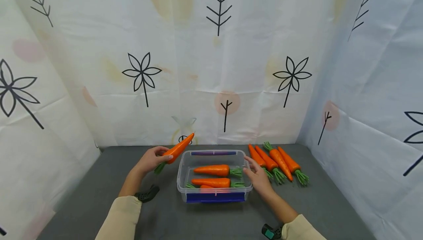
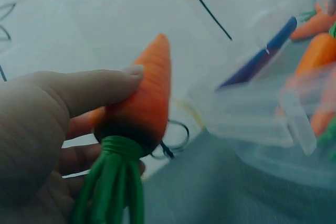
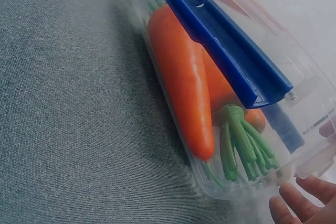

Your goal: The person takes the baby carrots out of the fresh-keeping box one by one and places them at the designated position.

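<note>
In the head view my left hand (image 1: 153, 160) grips an orange carrot (image 1: 180, 148) near its leafy end, left of a clear plastic container (image 1: 183, 170). The carrot slants up to the right, its tip highest; in the left wrist view the thumb lies along its side above the green stems. Three carrots lie inside the container, among them one carrot (image 1: 211, 170) toward the back and another carrot (image 3: 181, 77) along the front wall. My right hand (image 1: 259, 179) rests at the container's right side, its fingers extended along the rim.
Several loose carrots (image 1: 277, 159) lie side by side on the grey table (image 1: 185, 221), right of the container. Blue clips (image 1: 215, 197) hang on the container's front and back. A patterned white cloth (image 1: 211, 67) walls the back and sides.
</note>
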Action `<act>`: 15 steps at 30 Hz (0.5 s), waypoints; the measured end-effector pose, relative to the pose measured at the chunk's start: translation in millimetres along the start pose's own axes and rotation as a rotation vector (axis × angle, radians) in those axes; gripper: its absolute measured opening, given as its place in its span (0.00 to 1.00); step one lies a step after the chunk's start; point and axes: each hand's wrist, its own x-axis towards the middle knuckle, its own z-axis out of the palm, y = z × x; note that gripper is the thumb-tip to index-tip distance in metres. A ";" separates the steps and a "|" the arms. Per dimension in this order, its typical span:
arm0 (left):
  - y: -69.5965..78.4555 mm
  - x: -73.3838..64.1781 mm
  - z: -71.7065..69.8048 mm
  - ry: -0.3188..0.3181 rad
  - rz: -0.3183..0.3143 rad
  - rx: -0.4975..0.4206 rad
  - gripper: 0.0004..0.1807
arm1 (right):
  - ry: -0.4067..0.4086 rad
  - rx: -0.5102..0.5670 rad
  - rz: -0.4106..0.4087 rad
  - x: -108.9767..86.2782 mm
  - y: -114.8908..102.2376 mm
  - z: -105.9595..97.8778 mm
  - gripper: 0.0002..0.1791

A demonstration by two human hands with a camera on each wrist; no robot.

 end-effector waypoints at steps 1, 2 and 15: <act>-4.7 -0.2 1.1 0.017 -0.017 -0.006 0.30 | 0.003 0.003 -0.006 -0.1 0.4 0.2 0.26; -9.4 -0.7 2.3 0.028 -0.026 -0.009 0.31 | 0.007 0.006 -0.010 -0.1 0.9 0.3 0.26; -50.9 -12.1 17.0 0.171 -0.173 -0.009 0.32 | 0.024 0.025 -0.052 1.9 5.8 1.8 0.25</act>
